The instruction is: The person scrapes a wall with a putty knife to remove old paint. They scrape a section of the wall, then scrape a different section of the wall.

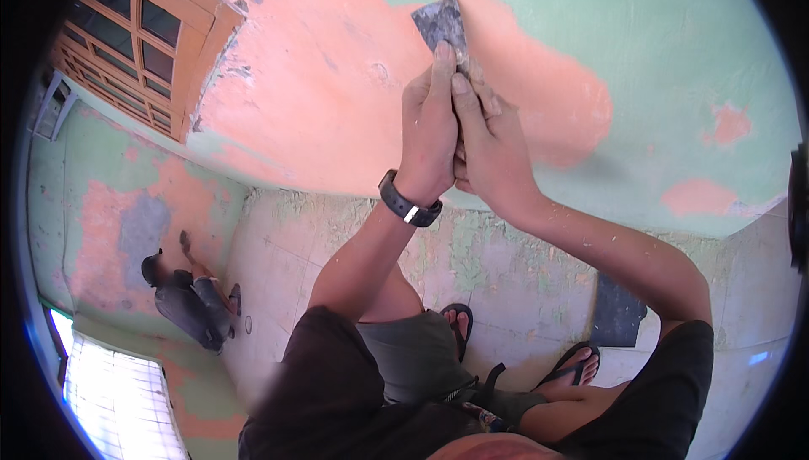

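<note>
Both of my hands are on one scraper, whose wide, stained metal blade points up and away from me. My left hand, with a black watch at the wrist, has its thumb laid along the base of the blade. Beside it, my right hand closes around the handle, which the fingers mostly hide. The blade lies over a peach-coloured patch of the wall, close to remaining green paint. Whether its edge touches the surface cannot be told. Small pale flakes cling to my forearms.
Peeled paint flakes litter the tiled floor along the wall's foot. A dark flat sheet lies near my right flip-flop. At left, another person crouches by a patchy wall. A wooden-framed window is at upper left.
</note>
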Tool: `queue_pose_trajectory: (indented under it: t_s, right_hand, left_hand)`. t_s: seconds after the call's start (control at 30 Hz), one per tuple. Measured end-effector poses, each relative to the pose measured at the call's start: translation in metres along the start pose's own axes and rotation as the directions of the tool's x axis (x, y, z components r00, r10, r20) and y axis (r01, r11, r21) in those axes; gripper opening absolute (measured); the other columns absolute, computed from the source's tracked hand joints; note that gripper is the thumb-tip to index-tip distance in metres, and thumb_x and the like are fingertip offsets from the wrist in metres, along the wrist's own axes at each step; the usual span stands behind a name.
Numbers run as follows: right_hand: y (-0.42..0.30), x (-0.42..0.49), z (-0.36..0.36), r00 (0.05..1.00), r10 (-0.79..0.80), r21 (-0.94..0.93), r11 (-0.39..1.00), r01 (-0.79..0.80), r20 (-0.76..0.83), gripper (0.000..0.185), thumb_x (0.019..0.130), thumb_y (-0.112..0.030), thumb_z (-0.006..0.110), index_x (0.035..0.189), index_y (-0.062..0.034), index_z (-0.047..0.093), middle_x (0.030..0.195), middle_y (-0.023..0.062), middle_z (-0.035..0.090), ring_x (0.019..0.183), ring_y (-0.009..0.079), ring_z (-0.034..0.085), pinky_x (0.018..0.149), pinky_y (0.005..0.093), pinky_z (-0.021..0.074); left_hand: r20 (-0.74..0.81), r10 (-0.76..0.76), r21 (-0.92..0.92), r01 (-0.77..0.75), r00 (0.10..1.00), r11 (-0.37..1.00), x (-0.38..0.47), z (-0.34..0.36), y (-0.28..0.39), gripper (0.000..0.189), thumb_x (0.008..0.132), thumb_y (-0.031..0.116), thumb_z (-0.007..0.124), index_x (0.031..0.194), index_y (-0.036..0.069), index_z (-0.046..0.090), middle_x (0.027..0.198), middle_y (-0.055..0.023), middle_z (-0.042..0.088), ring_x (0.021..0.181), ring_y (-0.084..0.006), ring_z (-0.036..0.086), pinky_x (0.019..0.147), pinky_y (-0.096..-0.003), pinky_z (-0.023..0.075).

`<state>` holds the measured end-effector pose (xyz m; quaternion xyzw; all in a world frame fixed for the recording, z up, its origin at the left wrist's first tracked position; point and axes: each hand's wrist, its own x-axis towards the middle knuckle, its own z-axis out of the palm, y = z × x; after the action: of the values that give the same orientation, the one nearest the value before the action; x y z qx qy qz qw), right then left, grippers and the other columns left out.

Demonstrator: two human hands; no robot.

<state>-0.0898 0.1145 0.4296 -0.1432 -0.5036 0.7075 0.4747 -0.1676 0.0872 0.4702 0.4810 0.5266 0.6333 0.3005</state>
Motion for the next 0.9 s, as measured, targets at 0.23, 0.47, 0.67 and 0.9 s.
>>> queue_pose_trajectory:
  t_s: [0.23,0.47,0.67,0.9]
  right_hand:
    - [-0.008,0.016,-0.001,0.996,-0.087,-0.05,0.995,0.088,0.037,0.045,0.108,-0.037,0.047,0.093,0.0049,0.057,0.058,0.0062,0.053,0.043,0.0125,0.049,0.043,0.0314,0.043]
    - [-0.007,0.007,0.007,0.998,-0.058,0.042,0.997,0.057,0.016,0.041,0.107,-0.034,0.049,0.095,0.0047,0.057,0.058,0.0059,0.052,0.044,0.012,0.049,0.042,0.0309,0.0415]
    - [-0.011,0.01,0.005,0.998,0.004,0.084,0.996,-0.008,0.056,0.04,0.108,-0.035,0.049,0.094,0.002,0.056,0.056,0.0029,0.048,0.043,0.0093,0.045,0.038,0.0274,0.0365]
    - [-0.002,0.0,-0.002,0.997,0.076,0.104,0.992,-0.075,-0.006,0.041,0.108,-0.038,0.049,0.085,-0.0032,0.051,0.054,-0.0002,0.045,0.041,0.0072,0.04,0.035,0.0258,0.0319]
  left_hand:
    - [0.004,0.132,0.116,-0.132,0.991,0.984,0.013,0.0,0.015,0.053,0.111,0.041,0.036,0.08,0.005,0.061,0.068,-0.0016,0.059,0.058,-0.0097,0.051,0.054,-0.0253,0.0425]
    - [0.025,0.143,0.062,-0.144,0.989,0.988,0.01,-0.002,0.005,0.055,0.11,0.044,0.038,0.075,0.006,0.059,0.066,-0.0019,0.058,0.059,-0.0108,0.051,0.057,-0.0255,0.0422]
    - [0.025,0.162,0.106,-0.163,0.987,0.981,0.006,-0.004,0.005,0.055,0.11,0.043,0.038,0.074,0.006,0.058,0.066,-0.0041,0.06,0.06,-0.0111,0.053,0.058,-0.0255,0.0436]
    - [0.065,0.121,0.075,-0.126,0.991,0.989,0.009,-0.002,-0.004,0.053,0.11,0.043,0.039,0.081,0.004,0.059,0.066,-0.0052,0.062,0.057,-0.0112,0.055,0.057,-0.0257,0.0464]
